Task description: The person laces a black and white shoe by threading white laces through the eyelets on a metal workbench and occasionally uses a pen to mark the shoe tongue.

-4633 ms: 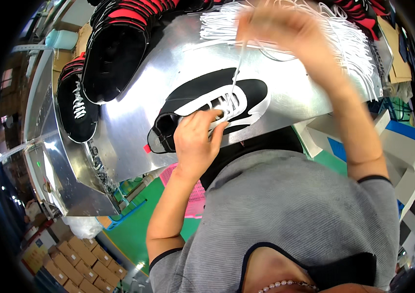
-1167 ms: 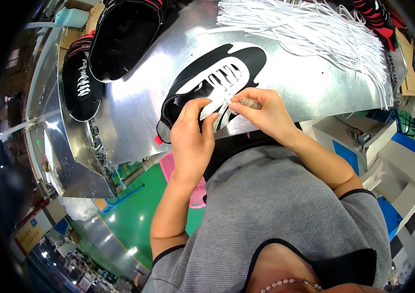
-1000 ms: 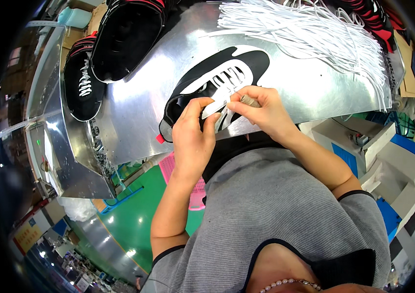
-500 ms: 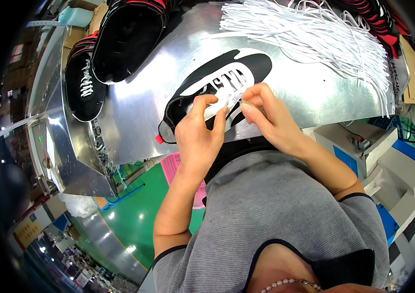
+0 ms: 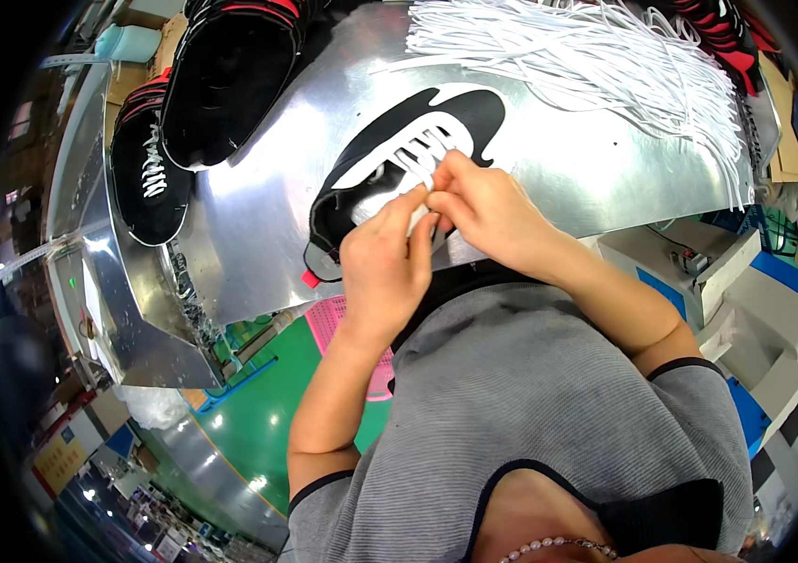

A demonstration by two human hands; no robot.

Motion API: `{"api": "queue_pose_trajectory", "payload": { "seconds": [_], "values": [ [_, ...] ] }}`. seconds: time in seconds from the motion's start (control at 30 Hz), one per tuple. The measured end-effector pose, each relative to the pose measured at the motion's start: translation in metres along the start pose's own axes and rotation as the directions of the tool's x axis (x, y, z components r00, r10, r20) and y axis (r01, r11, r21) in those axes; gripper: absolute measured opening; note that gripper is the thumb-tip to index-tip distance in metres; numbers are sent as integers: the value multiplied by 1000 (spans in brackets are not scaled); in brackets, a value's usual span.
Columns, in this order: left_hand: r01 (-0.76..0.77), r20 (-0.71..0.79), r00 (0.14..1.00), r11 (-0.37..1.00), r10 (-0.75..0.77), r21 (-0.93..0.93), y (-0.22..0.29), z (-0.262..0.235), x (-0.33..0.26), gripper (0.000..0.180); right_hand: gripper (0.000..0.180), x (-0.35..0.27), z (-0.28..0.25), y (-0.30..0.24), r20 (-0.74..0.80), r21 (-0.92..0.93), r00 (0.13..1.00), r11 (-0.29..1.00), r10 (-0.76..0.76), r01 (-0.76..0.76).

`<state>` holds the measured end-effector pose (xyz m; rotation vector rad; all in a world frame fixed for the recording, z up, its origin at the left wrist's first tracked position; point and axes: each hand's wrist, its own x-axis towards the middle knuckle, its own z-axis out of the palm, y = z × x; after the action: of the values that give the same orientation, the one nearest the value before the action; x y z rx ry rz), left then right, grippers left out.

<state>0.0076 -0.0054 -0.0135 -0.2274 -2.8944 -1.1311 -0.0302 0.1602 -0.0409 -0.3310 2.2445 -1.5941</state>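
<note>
Both hands meet over the near end of a black shoe: my left hand (image 5: 382,267) comes up from the lower edge with its fingers curled narrow and its fingertips pinched on a white lace (image 5: 415,218), and my right hand (image 5: 485,208) reaches in from the right, its fingers bent tight on the same lace, just beside the left fingertips — the two hands touch there.

Going from the biggest thing down, the shiny metal worktable (image 5: 258,235) fills the upper middle of the view, its near edge curving under my forearms. On its far right part lies a broad heap of loose white laces (image 5: 596,66), well apart from my hands. At the far left corner a large black shoe with a red-trimmed collar (image 5: 225,80) lies on its side, and just left of it a smaller black shoe already threaded with white lace (image 5: 147,169) rests at the table's edge.

The black-and-white sneaker (image 5: 418,131) I am working on lies in the middle of the table, its toe pointing away and to the right, its heel end nearest me and partly covered by my left hand. White lace runs in bars across its throat just beyond my fingertips. A small red tab (image 5: 311,279) sticks out at the heel, just left of my left wrist.
</note>
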Motion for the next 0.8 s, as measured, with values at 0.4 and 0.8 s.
{"api": "queue_pose_trajectory", "payload": {
  "seconds": [0.4,0.8],
  "values": [
    [125,364,920,989,-144,77,3,-16,2,31,21,20,-24,24,-340,-231,896,949,-285,215],
    [97,-498,773,849,-393,-520,-11,23,-112,46,23,3,-9,22,-297,-19,921,966,-253,259]
  ]
}}
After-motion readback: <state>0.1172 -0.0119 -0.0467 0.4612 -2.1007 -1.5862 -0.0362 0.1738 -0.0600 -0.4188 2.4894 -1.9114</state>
